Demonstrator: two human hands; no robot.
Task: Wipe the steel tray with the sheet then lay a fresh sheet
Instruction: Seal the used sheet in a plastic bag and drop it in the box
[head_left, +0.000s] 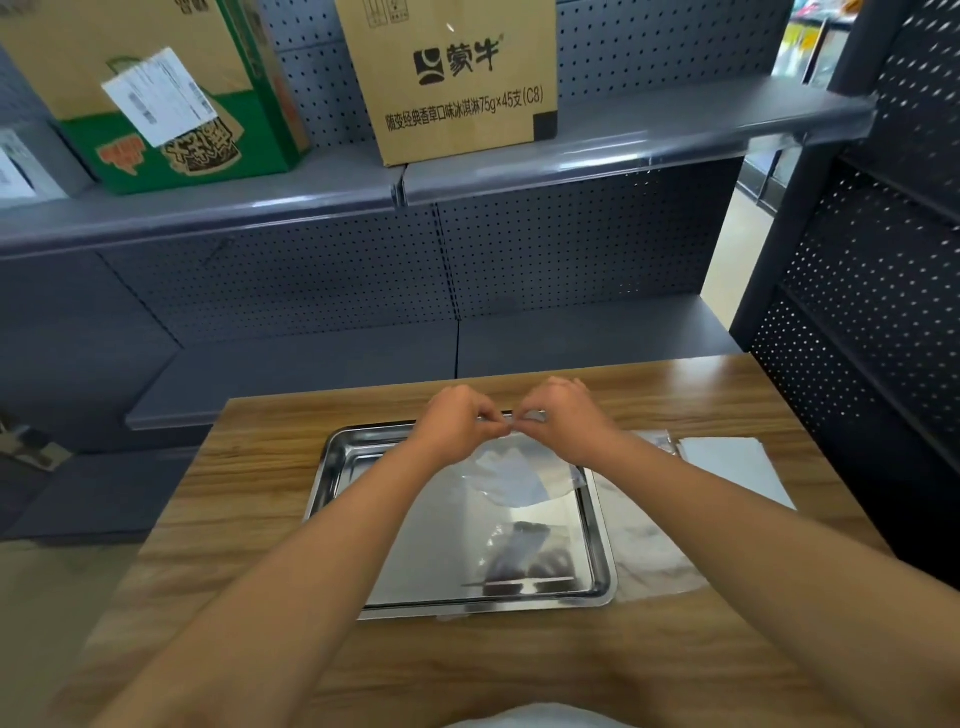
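Head view: a thin translucent sheet (519, 475) is pinched at its top edge by the curled fingers of the left hand (457, 423) and right hand (563, 415), held above the steel tray (332, 467) on the wooden table (249, 519), seemingly so it can be spread.

Printed cartons on the grey shelf

The brown carton (457, 78) near the shelf's middle reads "蒙牛" and "随变经典香草口味冰淇淋75g×45支(C8)". The green carton (171, 98) towards the left end carries an unreadable label and lettering.
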